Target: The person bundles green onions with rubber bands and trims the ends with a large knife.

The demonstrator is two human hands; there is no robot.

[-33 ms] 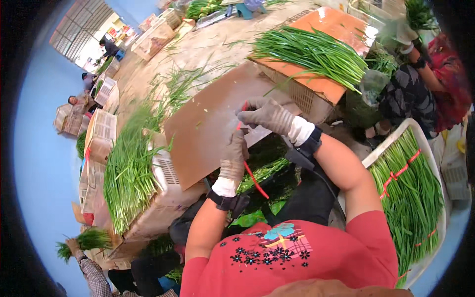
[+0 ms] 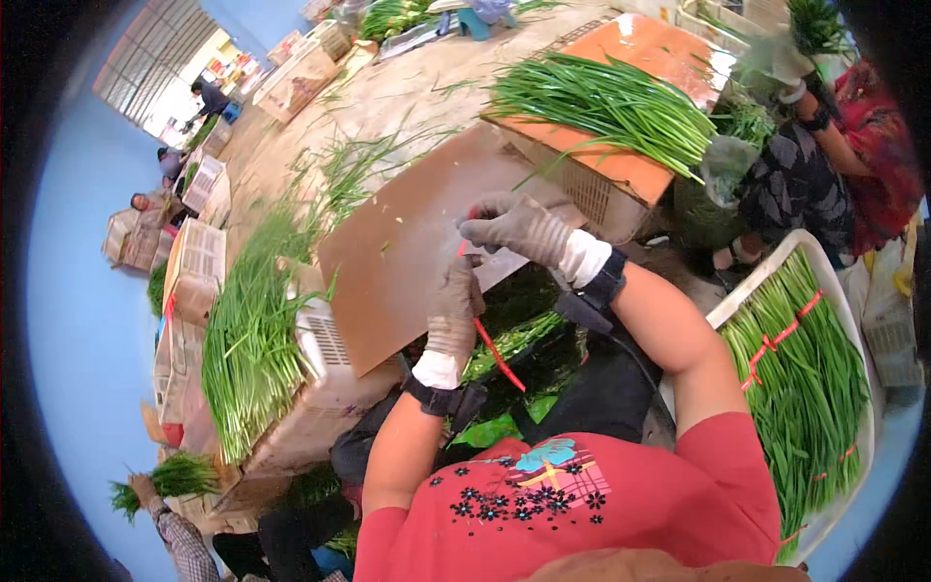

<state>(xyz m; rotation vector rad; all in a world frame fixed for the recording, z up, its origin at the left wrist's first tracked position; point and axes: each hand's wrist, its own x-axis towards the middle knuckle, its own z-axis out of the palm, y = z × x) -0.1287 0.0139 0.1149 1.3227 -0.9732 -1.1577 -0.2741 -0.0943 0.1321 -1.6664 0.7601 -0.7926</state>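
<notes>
Pinching a red strip (image 2: 501, 359) in front of the body, where the two gloved hands nearly meet over the near edge of the bench (image 2: 373, 262). Left hand (image 2: 454, 303): grip closed, strip apparently running through it, a loose tail slanting out below. Right hand (image 2: 522, 231): grip drawn to a thumb-and-finger pinch on the upper end; a short red length shows between the hands. Exact finger contact partly hidden by the gloves. To do this well, I judge: light tension on that short length, strip lying flat rather than twisted, tail clear of the wrist straps, pull even so thin material does not snap. Strip looks smooth, narrow, pliant, probably plastic. Gloves grey-brown, knitted-looking, ribbed toward white cuffs. Bench is a flat brown board, damp-looking sheen, flecked with green scraps. Close on the right, a white tray (image 2: 870, 407) with rounded rim, packed with slender greens (image 2: 800, 388) bound by red ties (image 2: 776, 341). Left, loose greens (image 2: 242, 373), pale-stemmed and limp-tipped, drape over a slotted plastic crate (image 2: 325, 335). Farther, a glossy heap of leaves (image 2: 606, 112) lies across an orange board (image 2: 669, 47). Farthest, co-workers (image 2: 209, 99) near a barred window (image 2: 155, 58).
</notes>
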